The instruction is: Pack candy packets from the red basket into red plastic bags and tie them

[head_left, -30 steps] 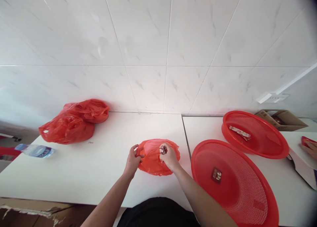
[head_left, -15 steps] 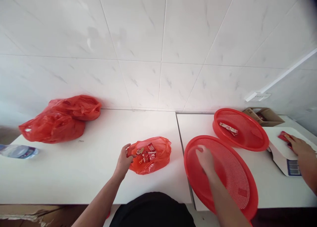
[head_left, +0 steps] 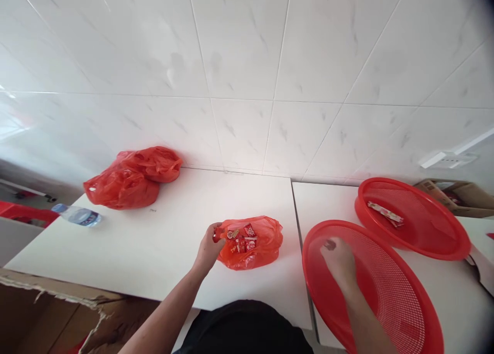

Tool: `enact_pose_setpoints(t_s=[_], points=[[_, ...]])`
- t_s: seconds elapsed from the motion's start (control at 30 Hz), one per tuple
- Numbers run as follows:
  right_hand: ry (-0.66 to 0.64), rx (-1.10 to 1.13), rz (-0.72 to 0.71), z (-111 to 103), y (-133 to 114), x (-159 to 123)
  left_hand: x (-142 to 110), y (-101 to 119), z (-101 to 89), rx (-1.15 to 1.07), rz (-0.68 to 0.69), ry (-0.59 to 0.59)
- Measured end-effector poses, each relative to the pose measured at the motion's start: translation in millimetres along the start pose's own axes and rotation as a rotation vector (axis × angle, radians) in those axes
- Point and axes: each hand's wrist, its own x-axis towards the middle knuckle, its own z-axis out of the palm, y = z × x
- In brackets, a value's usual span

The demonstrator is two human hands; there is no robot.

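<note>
Left hand point(head_left: 208, 247) pinches the left edge of the small red candy bag point(head_left: 250, 242), while just right of the bag the right hand point(head_left: 339, 261), fingers loosely spread, lies in the near red basket point(head_left: 401, 313).

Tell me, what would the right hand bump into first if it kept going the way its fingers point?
The right hand lies inside the near red mesh basket, fingers pointing up-left at a small dark candy. It would probably meet that first, then the basket's rim.
</note>
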Motion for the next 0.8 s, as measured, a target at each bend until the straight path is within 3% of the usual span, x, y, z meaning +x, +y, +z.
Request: enact_pose_setpoints(t_s=[0.17,0.27,0.37,0.6,0.8], points=[[-0.239,0.200,-0.146,34,-111,-25,-3,-1,0.0,-0.043,0.014,-0.003],[-0.403,0.286,-0.248,55,-143,-40,-4,0,-1.4,-0.040,0.017,0.007],[-0.420,0.203,-0.286,70,-143,-41,-7,1,-4.4,-0.046,0.013,0.005],[-0.247,-0.059,-0.151,94,-104,-27,-13,4,-7.9,-0.113,0.046,-0.031],[-0.426,-0.119,-0.151,104,-96,-16,-2,10,-14.6,-0.093,0.136,-0.057]])
